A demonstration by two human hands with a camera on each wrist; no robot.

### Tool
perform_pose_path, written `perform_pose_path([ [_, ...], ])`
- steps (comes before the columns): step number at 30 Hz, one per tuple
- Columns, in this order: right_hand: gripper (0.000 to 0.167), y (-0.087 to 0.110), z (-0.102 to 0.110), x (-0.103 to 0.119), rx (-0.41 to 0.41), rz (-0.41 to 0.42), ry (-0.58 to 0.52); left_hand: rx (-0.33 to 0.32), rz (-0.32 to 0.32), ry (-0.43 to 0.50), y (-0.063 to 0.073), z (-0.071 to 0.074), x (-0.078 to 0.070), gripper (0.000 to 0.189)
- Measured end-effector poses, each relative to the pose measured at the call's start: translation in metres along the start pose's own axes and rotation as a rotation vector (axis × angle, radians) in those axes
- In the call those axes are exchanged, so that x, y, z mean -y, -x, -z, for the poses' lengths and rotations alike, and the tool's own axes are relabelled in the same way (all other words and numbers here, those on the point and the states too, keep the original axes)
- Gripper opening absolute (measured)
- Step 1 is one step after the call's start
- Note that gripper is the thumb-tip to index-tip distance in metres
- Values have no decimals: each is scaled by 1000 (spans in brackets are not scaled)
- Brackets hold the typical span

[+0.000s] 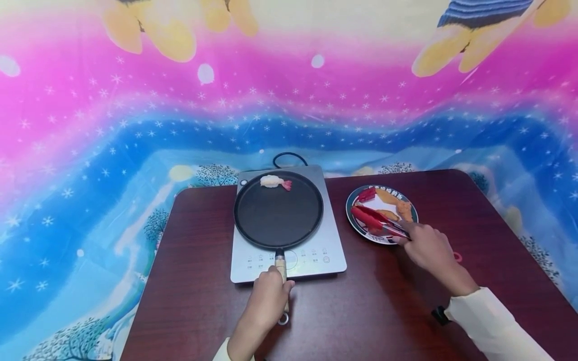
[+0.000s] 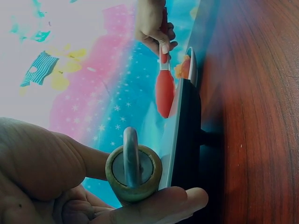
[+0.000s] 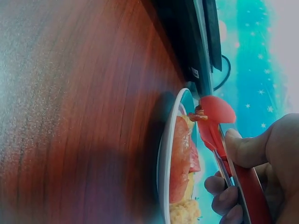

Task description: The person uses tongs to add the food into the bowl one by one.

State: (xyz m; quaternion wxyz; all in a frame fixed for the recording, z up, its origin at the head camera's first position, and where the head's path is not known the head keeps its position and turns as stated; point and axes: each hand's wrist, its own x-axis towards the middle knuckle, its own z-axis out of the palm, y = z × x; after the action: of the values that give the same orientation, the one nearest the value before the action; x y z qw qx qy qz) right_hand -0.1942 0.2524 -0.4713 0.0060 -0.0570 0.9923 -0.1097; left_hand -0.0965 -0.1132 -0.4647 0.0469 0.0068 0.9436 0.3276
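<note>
My left hand (image 1: 268, 296) grips the wooden handle (image 1: 280, 265) of a round black frying pan (image 1: 277, 218). A shrimp piece with a red tail (image 1: 271, 181) lies near the pan's far edge. In my right hand (image 1: 429, 250) is a pair of red-tipped tongs (image 3: 216, 112), held over a plate (image 1: 349, 220) of several food pieces. The right wrist view shows a small brownish piece (image 3: 198, 115) at the tongs' tips. Also on the plate are a reddish slice (image 3: 180, 161) and a crumbly yellow piece (image 3: 184, 212).
The pan rests on a silver-white induction cooker (image 1: 334, 258) with a black cord (image 1: 289, 153) behind it. The plate stands to its right on a dark red wooden table (image 1: 194, 281). A colourful patterned cloth (image 1: 271, 100) hangs behind and beside the table.
</note>
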Motion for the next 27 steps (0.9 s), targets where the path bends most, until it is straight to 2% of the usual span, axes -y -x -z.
perform_pose_path([
  [5,52,-6,4,6,-13,23,8,21,8,24,0,1,0,33],
  [13,45,-21,19,25,-83,85,20,20,8,31,0,1,1,31],
  [22,46,-46,31,46,-143,155,13,4,-8,15,0,1,1,29],
  [27,41,-62,31,62,-138,170,17,9,-9,23,0,1,2,30],
])
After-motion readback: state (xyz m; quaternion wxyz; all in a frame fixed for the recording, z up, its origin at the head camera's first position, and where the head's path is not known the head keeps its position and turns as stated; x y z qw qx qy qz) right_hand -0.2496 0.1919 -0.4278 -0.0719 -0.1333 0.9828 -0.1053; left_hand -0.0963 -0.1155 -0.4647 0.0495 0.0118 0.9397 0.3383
